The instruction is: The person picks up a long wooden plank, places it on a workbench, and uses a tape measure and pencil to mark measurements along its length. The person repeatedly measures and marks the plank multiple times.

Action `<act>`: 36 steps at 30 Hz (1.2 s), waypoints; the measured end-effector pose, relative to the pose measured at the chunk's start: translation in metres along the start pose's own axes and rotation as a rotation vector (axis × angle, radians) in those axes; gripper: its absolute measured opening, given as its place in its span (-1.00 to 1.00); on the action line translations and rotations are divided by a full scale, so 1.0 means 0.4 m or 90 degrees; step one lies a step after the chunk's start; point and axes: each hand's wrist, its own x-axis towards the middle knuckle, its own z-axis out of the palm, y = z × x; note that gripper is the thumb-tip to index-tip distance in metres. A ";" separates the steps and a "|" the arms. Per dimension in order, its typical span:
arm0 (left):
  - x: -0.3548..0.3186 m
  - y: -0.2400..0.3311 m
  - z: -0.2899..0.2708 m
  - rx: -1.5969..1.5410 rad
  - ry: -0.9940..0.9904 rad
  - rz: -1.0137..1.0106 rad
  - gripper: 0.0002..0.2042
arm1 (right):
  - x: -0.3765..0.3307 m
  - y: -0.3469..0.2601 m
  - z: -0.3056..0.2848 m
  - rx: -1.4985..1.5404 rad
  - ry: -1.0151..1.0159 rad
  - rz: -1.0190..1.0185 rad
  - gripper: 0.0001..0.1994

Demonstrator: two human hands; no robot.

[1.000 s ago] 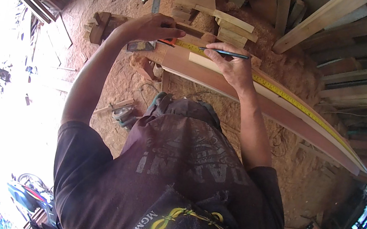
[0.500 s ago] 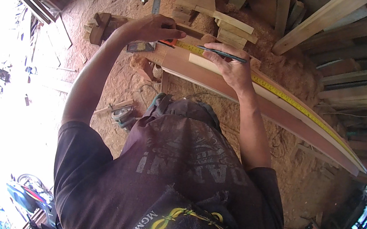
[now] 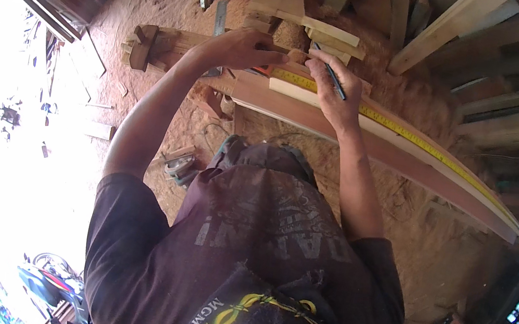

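Observation:
A yellow tape measure (image 3: 411, 129) is drawn out along a long pale board (image 3: 376, 128), running to its far right end. My left hand (image 3: 241, 51) is closed over the orange case end of the tape, its fingers hiding most of the case. Just right of it, my right hand (image 3: 338, 99) grips a dark pencil (image 3: 335, 80), tilted across the fingers above the tape. Beneath and nearer me lies a reddish-brown board (image 3: 283, 108). A metal square's blade (image 3: 220, 16) sticks out beyond my left hand; its lower part is partly covered.
The boards lie on a wooden bench (image 3: 169, 45) with a blocky left end. Wood offcuts (image 3: 277, 2) are stacked just beyond it. Stacked planks (image 3: 518, 110) lean at the right. A power tool (image 3: 181, 167) sits on the sawdust-covered floor (image 3: 396, 255) near my legs.
My left hand has moved right with the tape's case, closer to my right hand. The pencil has turned from nearly level to a steeper slant.

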 end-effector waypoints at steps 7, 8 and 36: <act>0.014 -0.062 0.009 -0.096 -0.017 0.007 -0.47 | -0.006 -0.011 0.013 -0.151 0.002 -0.087 -0.78; 0.018 -0.087 0.023 -0.184 -0.026 -0.004 -0.51 | -0.005 -0.010 0.012 -0.150 0.002 -0.087 -0.78; 0.049 -0.162 0.041 -0.286 0.021 0.105 -0.65 | -0.006 -0.065 -0.085 0.370 0.118 0.106 -0.70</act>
